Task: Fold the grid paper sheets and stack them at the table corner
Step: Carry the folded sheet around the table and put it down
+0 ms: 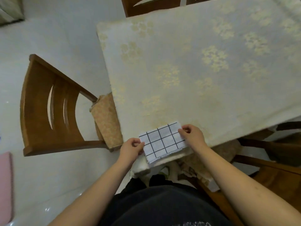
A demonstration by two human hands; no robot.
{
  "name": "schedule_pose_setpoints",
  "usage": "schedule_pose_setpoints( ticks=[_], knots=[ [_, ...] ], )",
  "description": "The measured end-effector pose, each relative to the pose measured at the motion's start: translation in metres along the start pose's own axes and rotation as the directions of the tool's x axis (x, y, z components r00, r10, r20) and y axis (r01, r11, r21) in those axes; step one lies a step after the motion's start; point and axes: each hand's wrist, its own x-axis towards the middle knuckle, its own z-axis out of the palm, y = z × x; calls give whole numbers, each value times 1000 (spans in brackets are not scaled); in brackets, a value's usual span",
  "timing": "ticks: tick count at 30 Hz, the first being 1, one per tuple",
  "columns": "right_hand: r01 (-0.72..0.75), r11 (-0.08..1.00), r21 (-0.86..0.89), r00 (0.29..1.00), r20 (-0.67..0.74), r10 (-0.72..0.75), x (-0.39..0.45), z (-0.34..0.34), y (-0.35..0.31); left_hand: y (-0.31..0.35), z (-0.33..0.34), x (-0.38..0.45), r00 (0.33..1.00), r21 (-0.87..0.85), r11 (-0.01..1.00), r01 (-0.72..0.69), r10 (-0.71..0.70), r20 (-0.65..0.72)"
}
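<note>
A folded grid paper sheet (162, 141), white with black lines, lies at the near corner of the table (187, 70). Its lower edge reaches the table's rim, and layered edges show along that side. My left hand (132, 148) pinches the sheet's left edge with curled fingers. My right hand (192, 134) pinches its right edge between thumb and fingers. Whether further sheets lie beneath this one is hidden.
A pale floral cloth covers the table. A wooden chair (53, 108) with a patterned cushion (106, 121) stands to the left. More chairs stand at the far side and at the right. A pink object (5, 186) lies on the floor at far left.
</note>
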Motion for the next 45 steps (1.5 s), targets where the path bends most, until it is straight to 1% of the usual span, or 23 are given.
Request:
schedule_pose_setpoints(
  ticks=[5, 8, 11, 13, 14, 15, 16, 17, 18, 19, 20, 21, 22, 23, 24, 26, 29, 34, 38, 45],
  knots=[
    [18, 997, -72, 1000, 22, -17, 5, 1, 4, -3, 4, 6, 998, 82, 996, -21, 26, -54],
    [18, 997, -75, 999, 35, -15, 7, 0, 6, -6, 7, 9, 997, 99, 995, -19, 26, -66],
    [14, 996, -90, 999, 49, -9, 8, -1, 6, -6, 9, 7, 994, 154, 988, -32, 47, -95],
    [30, 995, -98, 999, 30, -27, 7, -3, 7, -3, 10, 3, 979, 177, 981, -84, 114, -169],
    [63, 991, -116, 998, -1, -63, 6, -3, 7, -2, 11, 0, 961, 231, 963, -139, 187, -204],
    [119, 979, -164, 991, -41, -128, 5, -2, 9, -2, 11, -2, 928, 339, 915, -220, 303, -216],
    [191, 952, -239, 975, -68, -213, 4, 0, 10, -2, 13, -4, 878, 472, 823, -318, 443, -181],
    [268, 909, -319, 951, -66, -303, 3, 3, 10, -3, 16, -5, 814, 588, 693, -417, 573, -97],
    [346, 854, -388, 922, -30, -386, 0, 7, 9, -6, 20, -6, 751, 672, 549, -497, 660, 16],
    [422, 789, -446, 889, 32, -457, -3, 13, 7, -10, 26, -6, 708, 728, 415, -546, 693, 135],
    [492, 713, -499, 849, 93, -520, -6, 21, 6, -15, 31, -4, 689, 761, 313, -569, 686, 233],
    [546, 634, -547, 807, 142, -573, -10, 29, 7, -20, 37, -3, 689, 779, 250, -575, 661, 297],
    [580, 567, -585, 777, 188, -601, -13, 37, 8, -25, 43, -2, 703, 789, 223, -572, 630, 331],
    [597, 523, -608, 762, 228, -606, -15, 45, 10, -28, 47, -1, 724, 798, 221, -561, 598, 344],
    [603, 502, -620, 761, 259, -594, -15, 51, 12, -30, 49, -1, 750, 807, 230, -544, 564, 345],
    [590, 493, -639, 782, 300, -547, -14, 59, 17, -32, 51, 1, 792, 826, 241, -510, 507, 341],
    [574, 477, -665, 803, 344, -487, -8, 62, 25, -33, 52, 4, 821, 836, 248, -489, 455, 345],
    [561, 479, -675, 817, 361, -449, -3, 64, 28, -35, 53, 10, 828, 829, 258, -496, 429, 362],
    [556, 477, -681, 822, 366, -436, -3, 64, 29, -36, 51, 12, 816, 817, 258, -515, 439, 375],
    [551, 480, -683, 826, 364, -431, -3, 65, 28, -33, 49, 12, 834, 816, 269, -512, 383, 398]
  ],
)
